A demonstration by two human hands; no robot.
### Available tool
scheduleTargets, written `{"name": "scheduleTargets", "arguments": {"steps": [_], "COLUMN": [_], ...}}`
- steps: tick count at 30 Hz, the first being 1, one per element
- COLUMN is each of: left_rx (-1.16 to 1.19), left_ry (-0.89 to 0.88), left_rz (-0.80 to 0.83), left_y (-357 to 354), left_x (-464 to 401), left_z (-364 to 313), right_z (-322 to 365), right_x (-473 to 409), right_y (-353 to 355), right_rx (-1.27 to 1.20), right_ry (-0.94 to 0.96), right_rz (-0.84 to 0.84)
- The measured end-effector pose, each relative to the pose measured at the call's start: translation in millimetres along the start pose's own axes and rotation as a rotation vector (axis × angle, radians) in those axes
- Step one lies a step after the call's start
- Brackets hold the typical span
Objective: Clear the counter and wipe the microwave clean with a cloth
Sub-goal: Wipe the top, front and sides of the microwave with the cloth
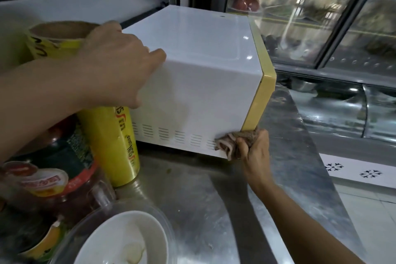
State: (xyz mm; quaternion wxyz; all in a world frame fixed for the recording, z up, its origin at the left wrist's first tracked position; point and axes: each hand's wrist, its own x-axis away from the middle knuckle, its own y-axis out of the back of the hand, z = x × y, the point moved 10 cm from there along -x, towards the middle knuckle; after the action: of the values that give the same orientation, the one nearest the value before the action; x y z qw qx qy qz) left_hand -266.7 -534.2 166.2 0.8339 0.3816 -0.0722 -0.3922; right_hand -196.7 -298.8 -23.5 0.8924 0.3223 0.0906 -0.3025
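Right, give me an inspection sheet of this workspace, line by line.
Surface: steel counter, smudged.
Job's things: white microwave with yellow front; brownish cloth pressed on its lower side corner.
Clutter: yellow can, yellow cup, red-labelled jar, white bowl on the left.
Hands: left hand rests on the microwave's top edge; right hand grips the cloth.
Cables: nothing seen.
Surroundings: glass display case behind.

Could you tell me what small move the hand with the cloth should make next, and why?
Probably slide the cloth left along the vent slots. The right hand presses it at the lower front corner of the microwave, the left hand braces the casing, and the rest of that side looks faintly smudged.
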Motion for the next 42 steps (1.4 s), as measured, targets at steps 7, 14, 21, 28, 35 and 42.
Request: {"name": "scheduleTargets", "arguments": {"steps": [7, 14, 21, 28, 35, 42], "left_rx": [-0.014, -0.015, 0.050, 0.127, 0.215, 0.270], "left_ry": [0.023, 0.036, 0.045, 0.003, 0.102, 0.078], "left_rz": [0.020, 0.101, 0.187, 0.221, 0.315, 0.368], "left_y": [-2.2, -3.1, 3.2, 7.7, -4.1, -12.6], "left_x": [1.1, 2.5, 5.7, 10.4, 9.3, 2.6], "left_z": [0.3, -2.1, -4.2, 14.5, 46.7, 47.8], "right_z": [-30.3, -12.0, 30.6, 159.0, 156.5, 194.4], "right_x": [6.6, 10.6, 20.0, 21.6, 2.8, 2.8], "right_y": [-22.5, -15.5, 48.5, 97.8, 24.5, -63.7], "right_rx": [0.297, 0.306, 0.147, 0.199, 0.871, 1.076], "right_ry": [0.033, 0.140, 0.103, 0.753, 0.994, 1.199], "right_rz": [0.121, 0.307, 0.040, -0.344, -0.224, -0.113]}}
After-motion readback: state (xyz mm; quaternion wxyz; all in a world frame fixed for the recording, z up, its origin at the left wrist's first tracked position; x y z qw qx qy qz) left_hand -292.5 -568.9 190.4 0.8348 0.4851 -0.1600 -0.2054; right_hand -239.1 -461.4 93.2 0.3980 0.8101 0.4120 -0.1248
